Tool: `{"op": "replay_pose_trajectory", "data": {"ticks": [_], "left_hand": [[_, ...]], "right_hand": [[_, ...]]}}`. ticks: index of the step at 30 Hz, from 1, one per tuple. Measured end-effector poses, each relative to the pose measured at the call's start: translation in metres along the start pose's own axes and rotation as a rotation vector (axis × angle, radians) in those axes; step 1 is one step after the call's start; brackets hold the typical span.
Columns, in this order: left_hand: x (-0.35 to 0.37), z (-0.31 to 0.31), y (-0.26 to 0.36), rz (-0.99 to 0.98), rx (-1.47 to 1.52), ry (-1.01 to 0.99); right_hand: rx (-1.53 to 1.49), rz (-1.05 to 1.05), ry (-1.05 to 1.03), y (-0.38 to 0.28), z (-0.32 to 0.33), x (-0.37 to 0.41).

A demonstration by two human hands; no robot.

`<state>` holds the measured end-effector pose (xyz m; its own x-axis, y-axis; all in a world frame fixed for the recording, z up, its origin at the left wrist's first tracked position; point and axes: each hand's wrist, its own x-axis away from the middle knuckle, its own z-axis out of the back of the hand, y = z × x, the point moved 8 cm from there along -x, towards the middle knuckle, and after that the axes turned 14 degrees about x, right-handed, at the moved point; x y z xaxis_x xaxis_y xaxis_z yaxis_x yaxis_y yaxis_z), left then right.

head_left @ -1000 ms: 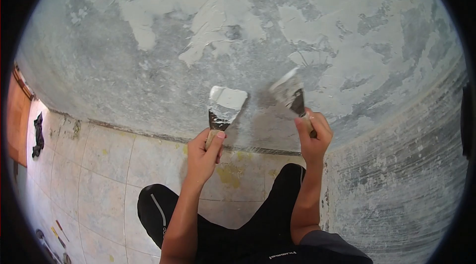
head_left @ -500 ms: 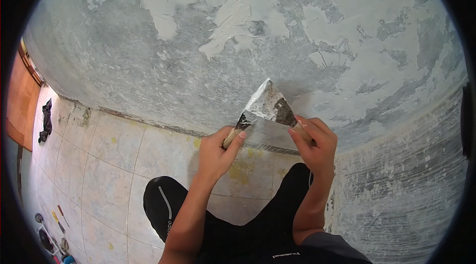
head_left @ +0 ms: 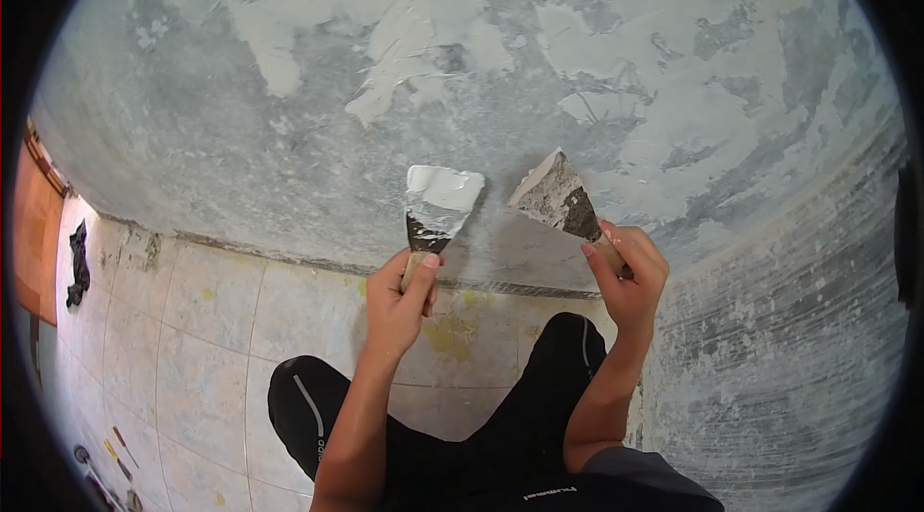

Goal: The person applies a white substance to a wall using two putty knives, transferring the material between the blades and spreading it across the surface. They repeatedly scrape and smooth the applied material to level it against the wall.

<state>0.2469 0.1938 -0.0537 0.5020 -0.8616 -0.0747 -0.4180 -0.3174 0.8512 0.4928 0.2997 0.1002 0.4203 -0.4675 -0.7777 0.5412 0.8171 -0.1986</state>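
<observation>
My left hand (head_left: 399,298) is closed round the handle of a putty knife (head_left: 443,199), whose upright blade bears a thick layer of white putty. In my right hand (head_left: 630,271) is a second putty knife (head_left: 558,196), tilted up to the left, its blade coated with thin, patchy residue and dark near the handle. The two blades are apart. Behind them rises a grey wall (head_left: 241,156) with patches of white putty.
A tiled floor (head_left: 207,310) lies below the wall. At the far left are a black cloth-like item (head_left: 78,265) and a wooden surface (head_left: 37,233). Small tools (head_left: 119,454) lie at the lower left. Another streaked wall (head_left: 789,348) stands at the right.
The two blades, crossed or touching before, have parted. My left hand has moved left and turned its knife upright, showing the putty; my right hand has shifted slightly right.
</observation>
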Motion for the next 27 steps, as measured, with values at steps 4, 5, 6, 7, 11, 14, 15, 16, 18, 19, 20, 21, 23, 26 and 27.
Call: {"op": "replay_pose_trajectory", "data": {"ticks": [4, 5, 6, 7, 11, 14, 15, 16, 18, 19, 20, 21, 23, 26, 27], "left_hand": [[0.0, -0.001, -0.001, -0.011, -0.098, -0.009], [0.0, -0.003, -0.003, -0.005, -0.099, -0.019], [0.0, -0.005, -0.003, -0.019, -0.132, -0.028], [0.0, -0.007, -0.002, -0.034, -0.164, -0.037], [-0.001, -0.01, -0.004, -0.037, -0.16, -0.031], [0.004, -0.007, -0.001, -0.019, -0.121, 0.007], [0.004, -0.006, -0.002, -0.007, -0.081, 0.021], [0.004, -0.004, -0.001, 0.002, -0.047, 0.034], [0.004, -0.004, -0.002, -0.001, -0.063, 0.018], [0.003, -0.005, -0.002, -0.008, -0.076, 0.001], [0.003, -0.005, -0.002, -0.01, -0.072, 0.003], [0.003, -0.007, -0.003, -0.011, -0.071, -0.002], [-0.003, -0.009, -0.001, -0.024, -0.067, -0.005], [-0.002, -0.012, 0.003, -0.02, -0.066, -0.011], [-0.001, -0.012, 0.003, -0.012, -0.043, 0.002]], "right_hand": [[-0.001, 0.027, 0.038, -0.014, -0.007, -0.003], [-0.034, 0.006, -0.003, -0.023, -0.015, -0.004], [-0.067, -0.016, -0.044, -0.029, -0.022, -0.004], [-0.058, -0.024, -0.041, -0.03, -0.026, -0.003], [-0.025, -0.037, -0.13, -0.017, -0.034, 0.002], [0.028, -0.036, -0.119, 0.011, -0.008, 0.005], [0.059, 0.018, -0.085, 0.02, 0.005, 0.002], [0.149, 0.006, -0.059, 0.025, 0.024, -0.01], [0.322, 0.054, -0.052, 0.018, 0.054, -0.043], [0.402, 0.121, -0.067, 0.011, 0.06, -0.059], [0.403, 0.125, -0.068, 0.007, 0.068, -0.077], [0.533, 0.306, -0.093, -0.01, 0.07, -0.093], [0.727, 0.558, -0.131, -0.034, 0.068, -0.125], [0.88, 0.75, -0.157, -0.06, 0.068, -0.16], [0.968, 0.879, -0.156, -0.07, 0.063, -0.165]]}}
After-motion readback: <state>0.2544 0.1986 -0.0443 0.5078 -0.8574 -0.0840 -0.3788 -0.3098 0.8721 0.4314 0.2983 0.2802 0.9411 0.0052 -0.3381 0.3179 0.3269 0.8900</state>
